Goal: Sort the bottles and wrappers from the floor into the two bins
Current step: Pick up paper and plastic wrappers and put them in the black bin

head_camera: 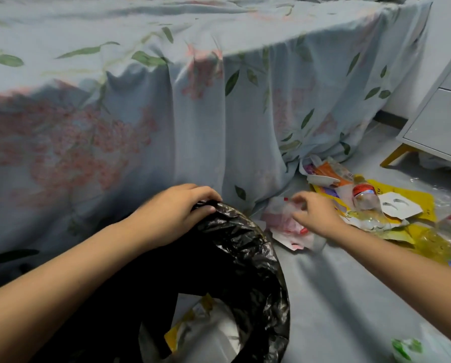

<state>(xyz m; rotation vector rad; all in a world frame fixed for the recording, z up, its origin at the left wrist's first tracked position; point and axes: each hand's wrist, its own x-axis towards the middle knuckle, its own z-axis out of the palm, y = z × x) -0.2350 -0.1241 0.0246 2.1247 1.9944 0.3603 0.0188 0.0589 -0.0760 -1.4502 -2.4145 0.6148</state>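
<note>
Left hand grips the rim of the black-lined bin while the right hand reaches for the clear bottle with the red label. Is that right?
Not quite. The left hand does grip the rim of the black-lined bin, but the head view shows the right hand at the pink and white wrappers, not the clear bottle farther right.

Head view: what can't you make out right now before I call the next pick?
- Second bin: not in view; only the black-lined bin shows, its near side cut by the bottom edge.
- Right hand: motion blur hides whether it grips the pink wrapper.
- Bin contents: mostly shadowed by the liner.
- Green-labelled item: blurred, cut off at the bottom edge.
</note>
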